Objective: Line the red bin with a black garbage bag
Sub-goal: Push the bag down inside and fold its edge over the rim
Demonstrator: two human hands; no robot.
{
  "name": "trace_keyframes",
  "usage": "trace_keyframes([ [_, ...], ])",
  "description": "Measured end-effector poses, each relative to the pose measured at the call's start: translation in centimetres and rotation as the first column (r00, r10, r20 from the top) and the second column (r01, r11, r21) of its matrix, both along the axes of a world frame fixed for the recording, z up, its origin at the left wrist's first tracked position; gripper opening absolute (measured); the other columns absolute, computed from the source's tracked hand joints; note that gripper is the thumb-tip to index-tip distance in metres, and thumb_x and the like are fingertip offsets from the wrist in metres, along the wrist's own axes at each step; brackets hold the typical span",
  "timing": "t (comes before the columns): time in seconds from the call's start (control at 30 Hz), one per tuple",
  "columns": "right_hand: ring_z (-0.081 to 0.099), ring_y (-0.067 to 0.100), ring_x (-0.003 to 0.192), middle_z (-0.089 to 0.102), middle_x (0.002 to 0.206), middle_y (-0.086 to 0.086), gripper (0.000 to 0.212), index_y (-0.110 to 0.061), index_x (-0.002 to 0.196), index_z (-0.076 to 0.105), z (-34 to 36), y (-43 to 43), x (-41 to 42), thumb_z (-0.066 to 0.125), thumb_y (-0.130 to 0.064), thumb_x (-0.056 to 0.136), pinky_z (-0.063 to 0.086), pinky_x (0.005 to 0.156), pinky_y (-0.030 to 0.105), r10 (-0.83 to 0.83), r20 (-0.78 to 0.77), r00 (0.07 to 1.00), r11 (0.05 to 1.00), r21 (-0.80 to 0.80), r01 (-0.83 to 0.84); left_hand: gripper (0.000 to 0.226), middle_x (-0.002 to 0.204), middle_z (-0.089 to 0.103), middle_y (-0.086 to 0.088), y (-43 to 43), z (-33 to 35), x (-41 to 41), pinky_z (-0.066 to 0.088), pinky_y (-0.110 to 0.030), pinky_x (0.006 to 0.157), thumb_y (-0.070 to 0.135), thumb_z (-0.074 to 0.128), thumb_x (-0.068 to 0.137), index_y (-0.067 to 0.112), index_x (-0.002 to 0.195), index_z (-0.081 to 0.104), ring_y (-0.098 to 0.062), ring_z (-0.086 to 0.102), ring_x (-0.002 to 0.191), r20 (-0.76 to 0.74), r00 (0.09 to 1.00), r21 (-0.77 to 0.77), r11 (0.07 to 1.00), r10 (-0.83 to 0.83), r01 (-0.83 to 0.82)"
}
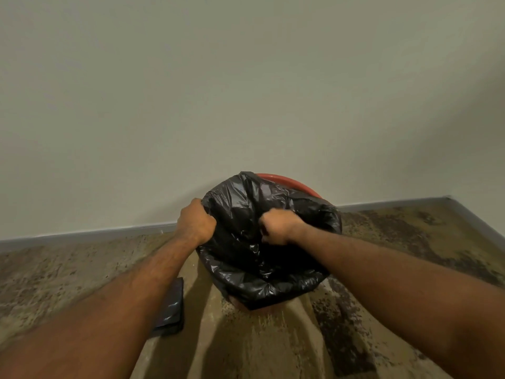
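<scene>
A: Where is the crinkled black plastic garbage bag (246, 258)?

B: Draped over the round red plastic bin (289, 180) on the patterned brown carpet (273, 346), by the pale wall (246, 77). Only the far rim shows red.

A: The hands?

B: Left hand (195, 224) clenched on the bag's left edge; right hand (276, 227) fisted in the plastic inside the mouth. A flat dark folded packet (170, 310) lies left of the bin

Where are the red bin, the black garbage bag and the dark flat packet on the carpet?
red bin (289, 181), head view, bare far rim.
black garbage bag (273, 280), head view, near side draped over the bin.
dark flat packet (170, 310), head view, its middle, beside the left forearm.
</scene>
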State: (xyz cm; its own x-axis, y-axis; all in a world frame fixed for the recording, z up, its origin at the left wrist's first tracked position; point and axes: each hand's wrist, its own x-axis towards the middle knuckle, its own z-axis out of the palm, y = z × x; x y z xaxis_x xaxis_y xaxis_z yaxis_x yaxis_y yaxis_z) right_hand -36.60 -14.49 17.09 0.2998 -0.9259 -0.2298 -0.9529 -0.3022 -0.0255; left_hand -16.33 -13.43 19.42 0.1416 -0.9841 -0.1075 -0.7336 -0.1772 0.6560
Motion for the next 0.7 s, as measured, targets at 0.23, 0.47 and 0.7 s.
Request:
trace_keyframes([
  [0.23, 0.051, 0.033, 0.116, 0.053, 0.128, 0.012, 0.059, -0.019, 0.129, 0.052, 3.8, -2.2, -7.3, 0.074, -0.038, 0.078, 0.041, 0.097, 0.047, -0.234, -0.064, 0.970, 0.855, -0.489, 0.174, 0.033, 0.122, 0.063, -0.021, -0.2, -0.1, 0.2, 0.043, -0.034, 0.078, 0.008, 0.051, 0.097, 0.003, 0.129, 0.055, -0.030, 0.058, 0.096, 0.004, 1.000, 0.004, 1.000, 0.014, -0.014],
  [0.47, 0.067, 0.031, 0.091, 0.074, 0.098, 0.008, 0.015, -0.016, 0.094, 0.072, 5.0, -3.8, -10.5, 0.061, -0.027, 0.091, 0.053, 0.074, 0.035, -0.359, 0.517, 0.777, 0.742, -0.346, 0.574, 0.034, 0.123, 0.063, -0.020, -0.2, -0.4, 0.3, 0.041, -0.032, 0.078, 0.008, 0.051, 0.098, 0.004, 0.132, 0.052, -0.025, 0.052, 0.092, 0.012, 1.000, 0.005, 1.000, 0.007, -0.007],
  [0.7, 0.063, 0.029, 0.065, 0.067, 0.086, 0.018, 0.015, 0.003, 0.076, 0.066, 4.4, -6.4, -11.0, 0.057, -0.003, 0.086, 0.057, 0.062, 0.035, -0.613, 0.301, 0.731, 0.778, 0.065, 0.625, 0.038, 0.126, 0.062, -0.019, -1.0, -0.5, 0.7, 0.040, -0.033, 0.079, 0.021, 0.054, 0.099, 0.006, 0.133, 0.050, -0.024, 0.054, 0.095, -0.040, 0.999, 0.032, 0.999, -0.021, 0.023],
])
